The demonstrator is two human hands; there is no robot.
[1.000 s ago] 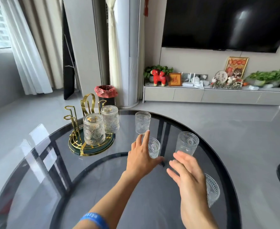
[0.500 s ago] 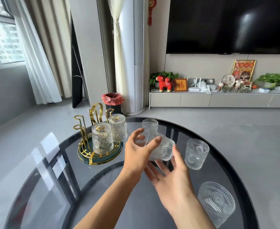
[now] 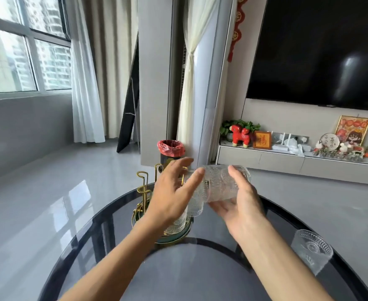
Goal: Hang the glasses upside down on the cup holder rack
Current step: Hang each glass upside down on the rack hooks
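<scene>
glass [image 3: 220,183] lying on its side in the air, cupped by right hand [image 3: 238,205], ready to flip. left hand [image 3: 170,198] open beside it. rack [image 3: 145,192] just behind, waiting.

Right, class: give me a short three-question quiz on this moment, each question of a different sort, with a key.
1. True or false: the glass held above the table is upright.
2. Which hand cradles that glass from below? A) left hand B) right hand
3. Fill in: a second empty glass stands on the dark glass table near its ____ edge.

Key: 1 false, it lies on its side. 2 B; the left hand has its fingers spread at the glass's other end, in front of the gold cup holder rack. 3 right.
</scene>
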